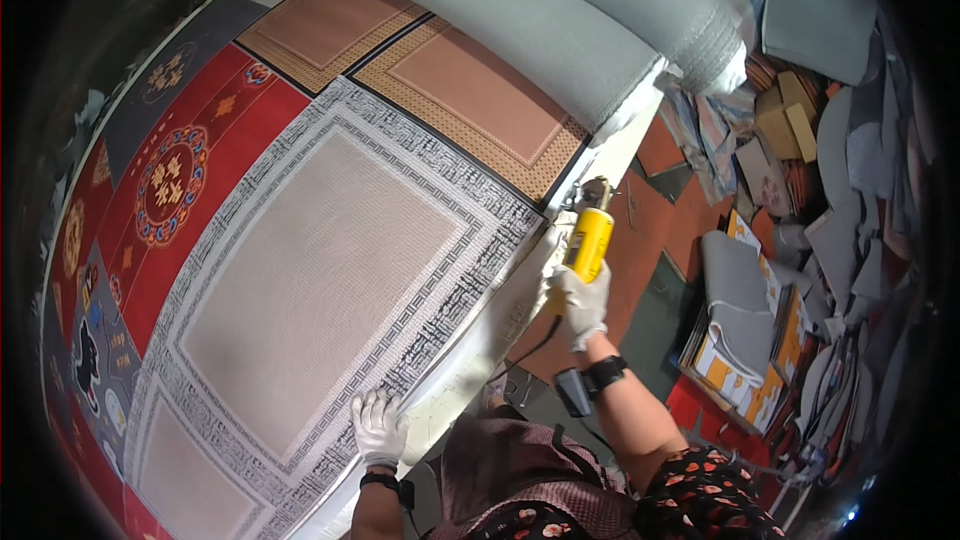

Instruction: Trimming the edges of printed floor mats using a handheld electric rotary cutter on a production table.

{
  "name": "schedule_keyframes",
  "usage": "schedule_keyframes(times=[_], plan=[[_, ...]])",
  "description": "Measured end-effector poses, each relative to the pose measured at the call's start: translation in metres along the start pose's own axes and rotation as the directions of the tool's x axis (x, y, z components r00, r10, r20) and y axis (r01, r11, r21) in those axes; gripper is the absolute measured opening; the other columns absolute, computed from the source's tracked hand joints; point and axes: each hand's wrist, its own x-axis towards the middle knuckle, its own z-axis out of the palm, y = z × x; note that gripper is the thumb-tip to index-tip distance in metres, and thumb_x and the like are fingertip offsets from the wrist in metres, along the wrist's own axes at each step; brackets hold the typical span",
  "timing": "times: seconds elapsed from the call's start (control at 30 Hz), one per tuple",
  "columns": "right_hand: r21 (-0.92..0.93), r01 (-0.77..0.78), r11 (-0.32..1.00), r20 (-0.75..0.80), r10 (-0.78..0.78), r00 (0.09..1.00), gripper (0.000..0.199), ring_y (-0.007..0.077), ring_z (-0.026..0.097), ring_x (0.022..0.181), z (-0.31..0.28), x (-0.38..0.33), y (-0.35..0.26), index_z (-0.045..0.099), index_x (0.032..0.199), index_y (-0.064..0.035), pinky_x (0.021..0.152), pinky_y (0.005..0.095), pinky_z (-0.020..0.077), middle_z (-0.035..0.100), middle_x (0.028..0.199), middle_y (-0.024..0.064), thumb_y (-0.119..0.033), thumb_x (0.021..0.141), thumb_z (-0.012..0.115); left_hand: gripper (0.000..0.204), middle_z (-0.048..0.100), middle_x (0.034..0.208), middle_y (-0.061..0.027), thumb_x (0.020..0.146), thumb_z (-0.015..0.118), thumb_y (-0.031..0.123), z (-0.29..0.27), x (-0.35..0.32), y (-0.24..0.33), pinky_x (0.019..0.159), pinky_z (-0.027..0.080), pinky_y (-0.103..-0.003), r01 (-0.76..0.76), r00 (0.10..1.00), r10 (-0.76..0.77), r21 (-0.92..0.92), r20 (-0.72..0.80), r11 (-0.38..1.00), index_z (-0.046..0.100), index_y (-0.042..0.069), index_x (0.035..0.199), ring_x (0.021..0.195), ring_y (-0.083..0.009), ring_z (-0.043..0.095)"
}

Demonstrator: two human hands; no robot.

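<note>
My gloved right hand (586, 302) is wrapped round the yellow body of a corded electric cutter (591, 236). Its metal head is at the mat's far right corner, beside the table edge (520, 325); the blade itself is too small to make out. A large grey mat (320, 280) with a patterned black-and-white border lies flat on the table. On the border near me rests my gloved left hand (380, 428), fingers stretched out and holding nothing. Beyond the cutter, a brown mat with a tan border (470, 100) adjoins the grey one.
Thick grey-green rolls (560, 10) lie across the table's far end. Red mats with round motifs (190, 180) cover the left side. Right of the table are a stack of folded grey pieces (740, 300), cardboard boxes (786, 118) and heaped offcuts (850, 270). The cutter's cord (530, 352) hangs beside the table.
</note>
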Motion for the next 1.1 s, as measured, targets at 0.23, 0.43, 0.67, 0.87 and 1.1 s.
schedule_keyframes(times=[0.23,0.43,0.67,0.87,1.1], plan=[[0.007,0.018,1.0,0.325,-0.019,0.946,0.06,0.0203,0.066,0.074,-0.088,-0.031,-0.086,0.039,0.129,-0.0045,0.06,0.0342,0.0572,0.059,0.094,0.0101,-0.008,0.08,0.073,0.023,0.062,0.117,-0.0063,0.078,0.071,0.02,0.006,-0.001,-0.002,0.109,0.037,-0.05,0.046,0.97,-0.031,0.056,-0.24,0.997,0.065,0.012,0.098,0.119,-0.0259,0.054],[0.048,0.004,0.999,0.566,-0.03,0.824,0.05,0.0265,0.068,0.085,-0.117,-0.09,-0.157,0.04,0.127,-0.0062,0.072,0.0373,0.0579,0.062,0.105,0.0158,-0.02,0.087,0.066,0.026,0.069,0.108,-0.012,0.092,0.058,0.027,-0.041,-0.057,0.02,0.091,0.05,-0.043,0.581,0.745,-0.665,-0.551,0.063,0.599,0.063,0.01,0.111,0.102,-0.0303,0.065],[0.065,0.143,0.988,0.832,-0.133,0.539,0.065,0.0214,0.06,0.1,-0.109,-0.092,-0.153,0.039,0.141,-0.0071,0.084,0.0343,0.0493,0.058,0.114,0.011,-0.041,0.091,0.062,0.034,0.07,0.104,-0.0171,0.091,0.061,0.03,-0.143,-0.35,0.14,0.084,0.053,-0.044,0.908,-0.161,-0.969,-0.412,-0.189,-0.071,0.063,0.017,0.122,0.097,-0.0351,0.068],[-0.019,0.142,0.99,0.993,0.001,0.122,0.057,0.0163,0.06,0.092,-0.043,-0.128,-0.115,0.044,0.136,-0.0096,0.076,0.0285,0.0495,0.058,0.106,0.0053,-0.038,0.09,0.063,0.024,0.069,0.101,-0.0167,0.097,0.049,0.017,-0.018,-0.643,0.718,0.078,0.051,-0.04,0.391,-0.503,-0.419,0.233,-0.756,-0.89,0.068,0.004,0.1,0.092,-0.0318,0.066],[-0.132,0.187,0.973,0.974,0.162,-0.156,0.044,0.0153,0.061,0.067,-0.039,-0.236,-0.086,0.051,0.12,-0.0082,0.055,0.0243,0.0487,0.063,0.089,0.0082,-0.035,0.087,0.062,0.032,0.067,0.114,-0.0158,0.096,0.05,0.014,0.141,-0.323,0.913,0.083,0.055,-0.036,-0.226,-0.921,0.384,-0.708,-0.07,-0.67,0.06,-0.001,0.123,0.097,-0.0249,0.067]])
